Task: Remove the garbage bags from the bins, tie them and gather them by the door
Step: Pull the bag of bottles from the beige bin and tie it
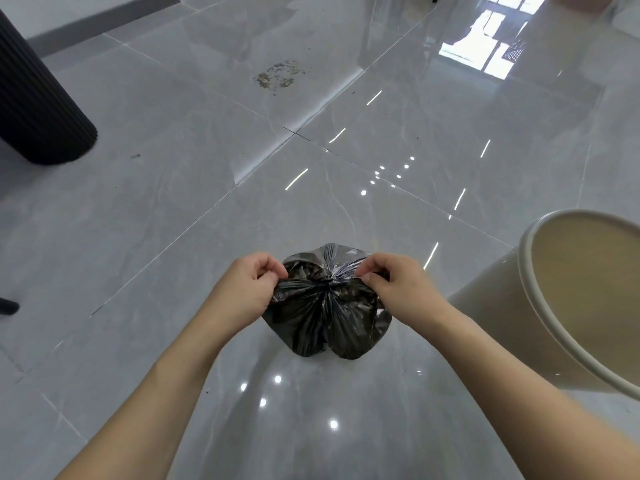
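The black garbage bag (327, 317) sits on the grey tile floor (173, 237) near you, low in the middle of the view, its mouth gathered into a twist at the top. Your left hand (242, 289) pinches one tail of plastic on the left of that twist, and your right hand (391, 289) pinches the other tail on the right — both are grasping the film, fingers curled, with the tails stretched taut between them.

The knot looks half made at best, so the risks sit right there. Pull the tails apart too hard and the thin film may stretch or tear at the gather, since all the tension runs through that one narrow neck. Let either pinch slip and the twist will likely loosen and the mouth reopen. The bag is small and looks light, so a sideways tug could drag or tip it across the glossy tile rather than tighten the knot.

Just to the right stands the cream bin (554, 306), tilted in this view, with no liner showing inside it — your right forearm passes close to it, and a wide elbow swing could knock it. Farther off on the left is a dark ribbed column (38, 98), and far ahead a patch of scattered debris (280, 75) lies on the floor, worth stepping round when you carry the bag. No door is in view.
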Demonstrator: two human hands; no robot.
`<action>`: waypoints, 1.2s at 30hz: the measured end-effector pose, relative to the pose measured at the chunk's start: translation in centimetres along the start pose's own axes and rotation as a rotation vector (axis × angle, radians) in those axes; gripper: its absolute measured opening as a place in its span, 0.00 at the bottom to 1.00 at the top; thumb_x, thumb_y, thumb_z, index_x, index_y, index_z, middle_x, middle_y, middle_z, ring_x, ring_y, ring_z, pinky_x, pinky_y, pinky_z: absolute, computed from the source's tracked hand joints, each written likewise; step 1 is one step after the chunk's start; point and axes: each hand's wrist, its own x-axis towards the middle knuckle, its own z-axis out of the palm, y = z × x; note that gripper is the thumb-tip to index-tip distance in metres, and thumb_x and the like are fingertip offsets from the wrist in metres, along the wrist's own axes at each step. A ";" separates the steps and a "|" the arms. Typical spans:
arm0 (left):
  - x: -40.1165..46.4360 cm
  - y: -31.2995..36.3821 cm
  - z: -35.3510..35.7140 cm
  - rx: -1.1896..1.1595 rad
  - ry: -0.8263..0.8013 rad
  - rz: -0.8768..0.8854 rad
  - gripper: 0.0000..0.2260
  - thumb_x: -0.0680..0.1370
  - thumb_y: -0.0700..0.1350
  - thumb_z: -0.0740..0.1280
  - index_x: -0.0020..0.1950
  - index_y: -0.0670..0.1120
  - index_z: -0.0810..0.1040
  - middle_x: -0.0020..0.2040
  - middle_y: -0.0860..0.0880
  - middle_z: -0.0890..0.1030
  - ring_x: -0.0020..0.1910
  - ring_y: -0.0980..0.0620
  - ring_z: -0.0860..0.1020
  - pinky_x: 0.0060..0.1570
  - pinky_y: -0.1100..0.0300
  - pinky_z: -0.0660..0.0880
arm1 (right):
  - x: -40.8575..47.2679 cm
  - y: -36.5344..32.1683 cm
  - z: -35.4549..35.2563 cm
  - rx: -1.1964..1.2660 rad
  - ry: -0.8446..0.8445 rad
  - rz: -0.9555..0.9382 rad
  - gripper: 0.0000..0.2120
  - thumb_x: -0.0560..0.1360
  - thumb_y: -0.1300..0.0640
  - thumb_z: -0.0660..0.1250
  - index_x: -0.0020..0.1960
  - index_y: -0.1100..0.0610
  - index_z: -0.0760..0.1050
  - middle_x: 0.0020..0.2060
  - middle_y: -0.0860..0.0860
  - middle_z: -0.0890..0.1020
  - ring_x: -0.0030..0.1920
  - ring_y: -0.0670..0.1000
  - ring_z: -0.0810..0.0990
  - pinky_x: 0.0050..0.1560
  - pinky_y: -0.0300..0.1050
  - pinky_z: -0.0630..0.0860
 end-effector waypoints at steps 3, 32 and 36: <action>0.0 -0.5 0.3 -0.015 0.001 0.019 0.11 0.80 0.42 0.60 0.44 0.52 0.79 0.43 0.34 0.80 0.34 0.49 0.73 0.36 0.54 0.70 | 0.2 0.3 0.7 -0.007 0.021 0.005 0.08 0.77 0.63 0.64 0.47 0.54 0.80 0.42 0.46 0.80 0.41 0.40 0.76 0.38 0.22 0.67; 4.1 -3.8 9.5 0.513 -0.247 0.369 0.06 0.75 0.41 0.63 0.50 0.48 0.75 0.56 0.54 0.75 0.55 0.52 0.72 0.53 0.53 0.73 | 1.5 7.5 2.9 -0.631 -0.063 -0.038 0.11 0.75 0.51 0.62 0.53 0.53 0.78 0.48 0.51 0.81 0.52 0.56 0.76 0.53 0.51 0.73; 4.2 -1.8 9.1 0.467 -0.319 0.300 0.02 0.73 0.41 0.61 0.42 0.48 0.70 0.43 0.54 0.73 0.43 0.49 0.72 0.44 0.52 0.73 | 2.4 5.8 1.7 -0.419 -0.085 -0.055 0.09 0.74 0.56 0.61 0.47 0.55 0.79 0.45 0.51 0.80 0.49 0.55 0.78 0.50 0.51 0.75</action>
